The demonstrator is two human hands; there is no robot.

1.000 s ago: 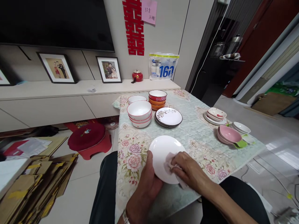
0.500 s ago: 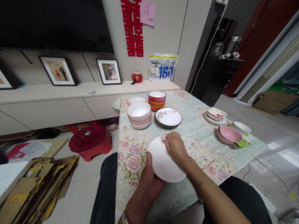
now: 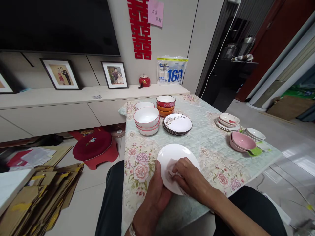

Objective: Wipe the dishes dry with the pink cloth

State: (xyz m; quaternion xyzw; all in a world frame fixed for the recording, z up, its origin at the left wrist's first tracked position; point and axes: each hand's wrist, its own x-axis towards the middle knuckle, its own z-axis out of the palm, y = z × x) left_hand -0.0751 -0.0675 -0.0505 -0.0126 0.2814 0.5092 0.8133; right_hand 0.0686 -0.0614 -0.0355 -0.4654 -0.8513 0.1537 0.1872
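A plain white plate is tilted over the near part of the table. My left hand grips its left edge, thumb on top and fingers underneath. In my right hand a thin, pale wipe is bunched up and pressed against the plate's face. Just beyond the plate sits a stack of dark-rimmed plates with a brown floral pattern. White bowls with red rims are stacked to its left, and red and orange bowls stand behind.
On the table's right side are pink bowls, small white bowls and a stack of heart-patterned dishes. A floral cloth covers the table. A red stool and flattened cardboard lie to the left on the floor.
My right hand has moved with the wipe from the plate's far edge down to its middle. The plate's tilt has changed slightly, while my left hand keeps its hold.
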